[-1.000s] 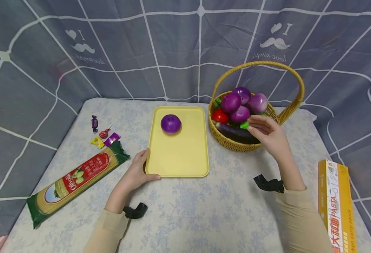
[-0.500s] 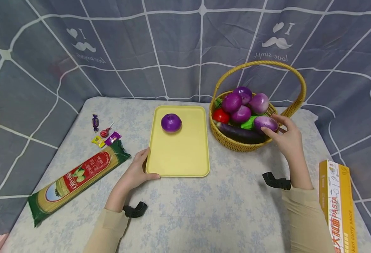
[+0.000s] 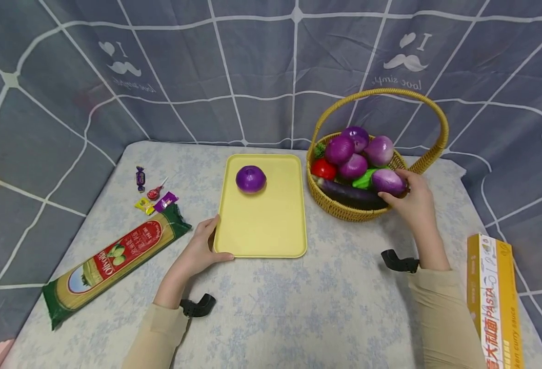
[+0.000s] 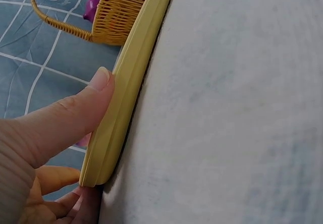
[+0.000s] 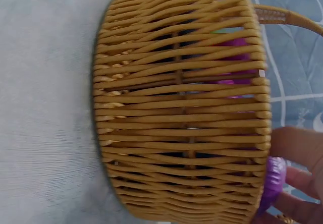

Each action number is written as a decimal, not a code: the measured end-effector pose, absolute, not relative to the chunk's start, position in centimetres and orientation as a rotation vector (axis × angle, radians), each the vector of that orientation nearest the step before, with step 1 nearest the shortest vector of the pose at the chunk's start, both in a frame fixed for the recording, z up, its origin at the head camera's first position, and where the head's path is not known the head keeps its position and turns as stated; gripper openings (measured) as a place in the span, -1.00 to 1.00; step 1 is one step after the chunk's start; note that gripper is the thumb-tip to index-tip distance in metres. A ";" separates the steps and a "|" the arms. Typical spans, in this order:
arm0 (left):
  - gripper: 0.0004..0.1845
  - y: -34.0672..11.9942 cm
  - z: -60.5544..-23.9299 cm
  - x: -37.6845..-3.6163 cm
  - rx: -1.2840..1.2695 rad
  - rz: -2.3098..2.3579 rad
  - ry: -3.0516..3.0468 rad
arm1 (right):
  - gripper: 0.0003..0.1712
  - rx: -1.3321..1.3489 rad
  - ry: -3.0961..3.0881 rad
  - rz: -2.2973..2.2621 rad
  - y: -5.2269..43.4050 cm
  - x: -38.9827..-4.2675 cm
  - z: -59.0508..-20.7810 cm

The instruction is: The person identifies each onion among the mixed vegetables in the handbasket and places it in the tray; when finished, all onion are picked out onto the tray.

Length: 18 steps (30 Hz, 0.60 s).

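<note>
My left hand [image 3: 201,248] holds the near-left corner of a yellow tray [image 3: 261,225], thumb along its front edge and fingers at its left side. In the left wrist view the thumb [image 4: 75,115] presses the tray's side wall [image 4: 118,113]. One purple onion [image 3: 251,179] lies on the tray's far-left part. At the right side of a wicker basket [image 3: 344,210], my right hand [image 3: 416,200] grips a lighter purple onion [image 3: 388,181] between thumb and fingers. The right wrist view shows this onion [image 5: 272,183] at the basket's rim, partly hidden.
The basket also holds several purple onions [image 3: 340,149], a tomato [image 3: 323,168], an eggplant [image 3: 351,196] and a green pepper [image 3: 364,179]. Its tall handle [image 3: 386,92] arches above. Pasta [image 3: 118,261] and wrapped candies [image 3: 165,202] lie left; a pasta box [image 3: 494,302] stands right.
My right hand moved from in front of the basket to its right side and took hold of the onion there, then shifted slightly left. The left hand stayed at the tray.
</note>
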<state>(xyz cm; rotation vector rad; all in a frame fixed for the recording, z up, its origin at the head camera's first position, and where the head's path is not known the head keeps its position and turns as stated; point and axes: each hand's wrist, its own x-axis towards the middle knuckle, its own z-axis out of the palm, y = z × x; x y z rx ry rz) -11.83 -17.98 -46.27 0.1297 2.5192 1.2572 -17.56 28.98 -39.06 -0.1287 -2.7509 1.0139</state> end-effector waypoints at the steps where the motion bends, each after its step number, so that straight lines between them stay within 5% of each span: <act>1: 0.22 -18.0 -46.3 -11.8 0.126 1.260 2.517 | -0.21 -0.110 -2.747 0.980 29.0 -17.6 -39.2; 18: 0.20 -18.2 -46.3 -11.9 0.113 1.214 2.553 | -0.33 -0.080 -2.692 0.856 28.1 -17.7 -39.9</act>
